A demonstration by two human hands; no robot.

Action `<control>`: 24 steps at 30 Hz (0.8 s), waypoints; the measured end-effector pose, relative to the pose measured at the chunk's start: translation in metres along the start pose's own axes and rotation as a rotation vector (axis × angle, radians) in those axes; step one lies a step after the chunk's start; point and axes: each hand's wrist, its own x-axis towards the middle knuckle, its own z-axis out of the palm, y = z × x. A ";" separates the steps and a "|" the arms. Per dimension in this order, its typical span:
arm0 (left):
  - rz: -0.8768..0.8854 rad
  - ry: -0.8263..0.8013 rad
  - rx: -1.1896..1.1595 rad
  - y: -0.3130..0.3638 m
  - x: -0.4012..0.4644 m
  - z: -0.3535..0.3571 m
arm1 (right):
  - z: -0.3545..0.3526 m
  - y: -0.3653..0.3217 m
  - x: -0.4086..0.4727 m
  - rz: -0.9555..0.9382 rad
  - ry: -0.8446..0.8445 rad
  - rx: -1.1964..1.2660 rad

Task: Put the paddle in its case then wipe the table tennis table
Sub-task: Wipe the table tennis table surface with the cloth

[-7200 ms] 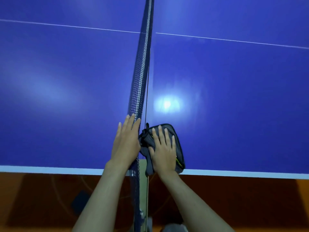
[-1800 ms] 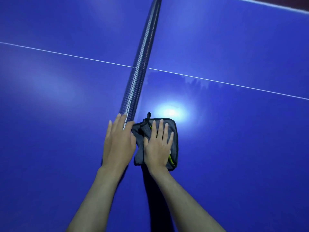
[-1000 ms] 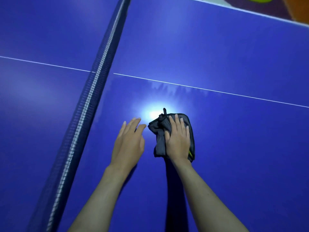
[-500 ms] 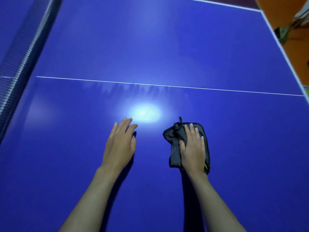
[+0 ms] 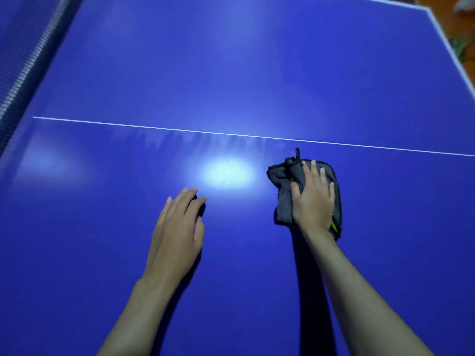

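A dark grey cloth (image 5: pixel 282 194) with a small hanging loop lies bunched on the blue table tennis table (image 5: pixel 231 73). My right hand (image 5: pixel 312 199) presses flat on top of it, fingers straight and spread. My left hand (image 5: pixel 177 227) rests on the bare table surface about a hand's width to the left, fingers straight and together. A faint wet streak shows just below the white centre line (image 5: pixel 180 129). No paddle or case is in view.
The net (image 5: pixel 23 65) runs along the far left edge of the view. The table's white right edge (image 5: pixel 447 44) borders an orange floor at the top right. A bright light reflection (image 5: pixel 226 174) sits between my hands.
Both hands and the cloth have slid right along the table, away from the net. The gap between my hands has widened, and the net has shifted to the left edge of the view.
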 end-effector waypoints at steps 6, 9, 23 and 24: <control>-0.025 0.038 -0.006 -0.038 0.005 -0.023 | 0.012 -0.048 0.043 0.036 0.006 0.007; -0.029 0.053 -0.007 -0.057 0.005 -0.038 | 0.021 -0.082 0.038 0.000 -0.005 0.011; -0.076 0.181 0.017 -0.204 -0.014 -0.161 | 0.080 -0.297 -0.029 -0.132 -0.050 -0.011; -0.076 0.200 0.017 -0.218 -0.015 -0.172 | 0.084 -0.315 -0.034 -0.145 -0.056 -0.014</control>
